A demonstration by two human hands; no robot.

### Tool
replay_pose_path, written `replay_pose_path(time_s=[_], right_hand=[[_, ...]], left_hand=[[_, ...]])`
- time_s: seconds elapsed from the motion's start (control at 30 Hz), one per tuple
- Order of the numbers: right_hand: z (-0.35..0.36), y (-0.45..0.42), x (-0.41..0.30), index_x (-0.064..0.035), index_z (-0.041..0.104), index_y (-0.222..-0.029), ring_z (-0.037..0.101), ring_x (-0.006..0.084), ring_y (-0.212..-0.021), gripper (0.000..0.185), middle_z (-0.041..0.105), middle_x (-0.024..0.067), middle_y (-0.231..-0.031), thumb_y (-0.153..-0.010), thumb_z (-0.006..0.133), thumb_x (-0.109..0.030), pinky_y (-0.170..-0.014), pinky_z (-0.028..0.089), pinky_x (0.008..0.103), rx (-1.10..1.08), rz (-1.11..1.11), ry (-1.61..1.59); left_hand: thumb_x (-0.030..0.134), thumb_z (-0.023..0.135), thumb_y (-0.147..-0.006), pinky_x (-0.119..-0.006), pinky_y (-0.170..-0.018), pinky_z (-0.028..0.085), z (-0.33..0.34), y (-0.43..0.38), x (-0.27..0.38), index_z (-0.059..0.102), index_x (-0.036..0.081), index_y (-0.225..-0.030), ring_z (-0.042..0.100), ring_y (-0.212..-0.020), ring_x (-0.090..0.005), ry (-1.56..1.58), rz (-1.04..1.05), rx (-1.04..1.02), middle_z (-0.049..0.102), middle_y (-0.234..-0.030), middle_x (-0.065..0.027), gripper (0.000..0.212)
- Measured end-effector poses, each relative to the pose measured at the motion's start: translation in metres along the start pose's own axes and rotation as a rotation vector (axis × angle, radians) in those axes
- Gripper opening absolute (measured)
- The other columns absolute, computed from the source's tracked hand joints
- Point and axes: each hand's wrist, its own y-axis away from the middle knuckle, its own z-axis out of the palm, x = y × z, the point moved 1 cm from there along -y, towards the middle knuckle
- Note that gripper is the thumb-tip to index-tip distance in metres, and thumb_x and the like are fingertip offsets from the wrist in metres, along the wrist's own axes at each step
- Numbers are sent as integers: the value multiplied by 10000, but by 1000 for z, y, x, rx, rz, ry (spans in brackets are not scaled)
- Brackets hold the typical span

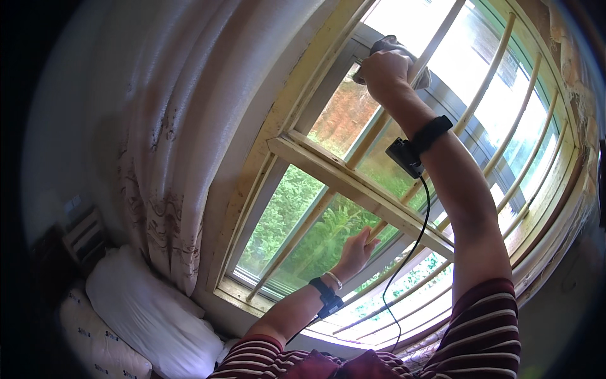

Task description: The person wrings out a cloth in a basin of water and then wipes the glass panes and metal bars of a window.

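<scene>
High at the window, my right hand (386, 73) clutches a dark grey cloth (390, 43) against the grey window frame (367, 35), behind the wooden bars. Part of the cloth is hidden by my hand and by a window bar (440, 40). Lower down, my left hand (356, 253) is wrapped around another upright bar (377, 230) below the wooden crossbeam (355, 177). Behind the bars, the window glass (284, 213) shows green plants and an earthen bank outside.
A long pale curtain (189, 142) hangs left of the window. White bedding (147, 312) and a printed, wrapped bundle (99, 336) lie at lower left. A black cable (428, 208) runs from a small device (405, 156) strapped to my right wrist, crossing before the bars.
</scene>
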Motion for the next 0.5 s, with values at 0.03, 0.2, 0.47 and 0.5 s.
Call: replay_pose_path(time_s=[0.03, 0.2, 0.47, 0.5], right_hand=[[7, -8, 3, -72, 755, -995, 661, 339, -1011, 220, 685, 158, -1068, -804, 707, -170, -750, 540, 536, 4, 0, -2], [12, -30, -13, 12, 726, -1005, 453, 493, -1202, 240, 504, 252, -1269, -813, 692, -129, -910, 478, 635, 485, -170, 109], [21, -2, 10, -66, 731, -961, 504, 276, -1008, 150, 628, 70, -1146, -814, 697, -63, -792, 506, 440, 100, -276, -431], [19, 14, 10, -69, 710, -888, 512, 290, -988, 101, 646, 79, -1050, -804, 665, -34, -828, 483, 430, 424, -421, -477]], left_hand=[[151, 676, -919, -393, -525, 407, 3, 0, 2, 472, 7, -926, 495, -538, -272, -3, 3, 2, 501, -654, -199, 249], [173, 684, -919, -393, -531, 414, 1, -4, 4, 486, 9, -930, 514, -549, -265, 31, 89, 25, 508, -651, -179, 257], [144, 695, -898, -405, -577, 443, 4, -3, 8, 501, 23, -938, 562, -599, -360, 25, 8, -10, 548, -672, -184, 232], [144, 695, -898, -405, -577, 443, 1, -4, 6, 501, 23, -938, 562, -599, -360, 15, 17, -5, 548, -672, -184, 232]])
